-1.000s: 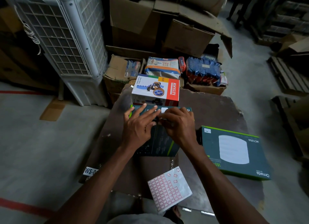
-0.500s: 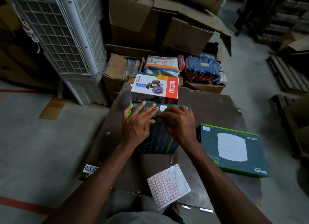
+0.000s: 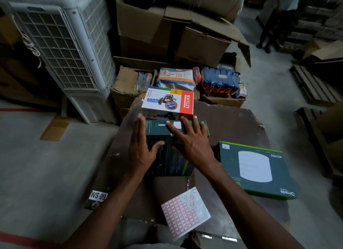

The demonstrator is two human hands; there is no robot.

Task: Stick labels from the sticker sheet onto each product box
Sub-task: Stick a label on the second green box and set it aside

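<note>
On the dark brown desk (image 3: 232, 122) the dark green product box (image 3: 172, 155) lies flat under both hands, the left hand (image 3: 142, 146) steadying its side and the right hand (image 3: 189, 142) pressing its small white label (image 3: 177, 125) down (each grip apart, fingers straight), while the red-and-white sticker sheet (image 3: 185, 213) waits near the desk's near edge within reach.

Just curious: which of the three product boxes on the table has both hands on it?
The middle dark green box, between the white-and-red KHYATI box and the flat green Omada box.
</note>
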